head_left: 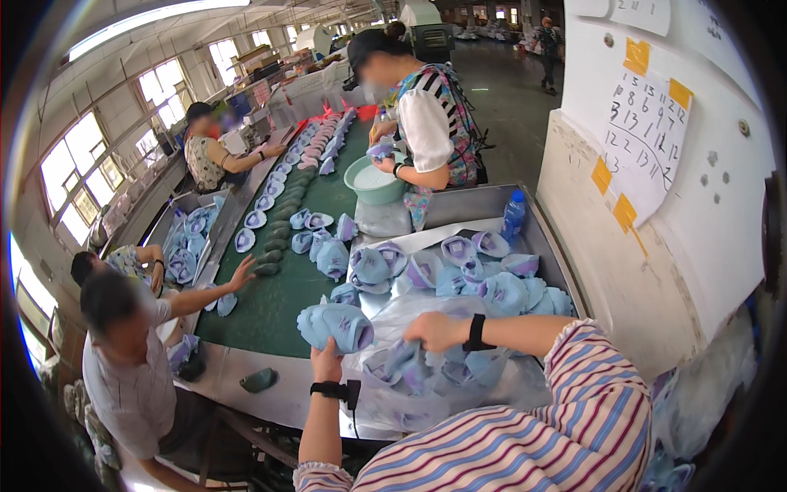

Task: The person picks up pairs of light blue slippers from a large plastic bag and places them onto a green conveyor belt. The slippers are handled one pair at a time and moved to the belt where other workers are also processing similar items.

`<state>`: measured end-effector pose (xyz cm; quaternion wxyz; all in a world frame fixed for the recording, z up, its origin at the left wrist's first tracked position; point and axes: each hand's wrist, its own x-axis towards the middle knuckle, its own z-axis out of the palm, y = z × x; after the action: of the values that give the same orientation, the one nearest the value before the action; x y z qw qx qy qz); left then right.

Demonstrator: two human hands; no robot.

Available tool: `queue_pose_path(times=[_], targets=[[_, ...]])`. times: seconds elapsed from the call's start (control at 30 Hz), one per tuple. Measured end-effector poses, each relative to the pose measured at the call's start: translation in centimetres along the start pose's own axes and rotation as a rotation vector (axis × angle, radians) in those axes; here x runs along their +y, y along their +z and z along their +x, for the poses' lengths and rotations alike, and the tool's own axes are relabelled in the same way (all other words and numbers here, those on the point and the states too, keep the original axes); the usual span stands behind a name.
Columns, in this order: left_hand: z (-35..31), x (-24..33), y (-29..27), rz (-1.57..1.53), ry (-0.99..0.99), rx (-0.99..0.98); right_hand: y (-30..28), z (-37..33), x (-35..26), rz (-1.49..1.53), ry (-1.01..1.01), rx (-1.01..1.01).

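Note:
My left hand (327, 361) is closed round the underside of a bundle of light blue shoe uppers (334, 326) with purple lining, held up over the near edge of the table. My right hand (439, 330) is closed, its fingers pinching a light blue shoe upper (401, 357) above a clear plastic bag (496, 394). More uppers lie in and around that bag. Behind my right hand, a heap of the same uppers (502, 291) fills the metal tray. The right fingertips are partly hidden by the cloth.
A green belt (238, 324) carries rows of uppers and dark green shoe lasts (283, 225). One co-worker at left reaches over it; another works over a green basin (365, 182). A blue bottle (514, 215) stands in the tray's far corner. A white panel (656, 271) rises at right.

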<state>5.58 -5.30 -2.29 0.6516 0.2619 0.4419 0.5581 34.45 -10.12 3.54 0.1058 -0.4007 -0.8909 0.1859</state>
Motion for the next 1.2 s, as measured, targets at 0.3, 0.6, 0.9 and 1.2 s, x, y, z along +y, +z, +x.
queue_pose_path(times=[0.3, 0.6, 0.9, 1.2], targets=[[-4.6, 3.4, 6.3, 0.664, 0.201, -0.472, -8.3, 3.5, -1.0, 0.561, -0.222, 0.102], [-7.1, 4.8, 6.6, 0.623, 0.246, -0.297, -7.1, 6.0, -2.9, 0.589, -0.337, 0.390], [-9.5, 0.7, 5.9, -0.026, 0.323, 0.205, -4.0, 8.1, -2.4, 0.901, 0.240, 0.562], [-8.6, 1.9, 4.5, 0.392, 0.602, 0.354, 1.0, 5.5, -4.4, 1.143, 0.113, 0.403]])
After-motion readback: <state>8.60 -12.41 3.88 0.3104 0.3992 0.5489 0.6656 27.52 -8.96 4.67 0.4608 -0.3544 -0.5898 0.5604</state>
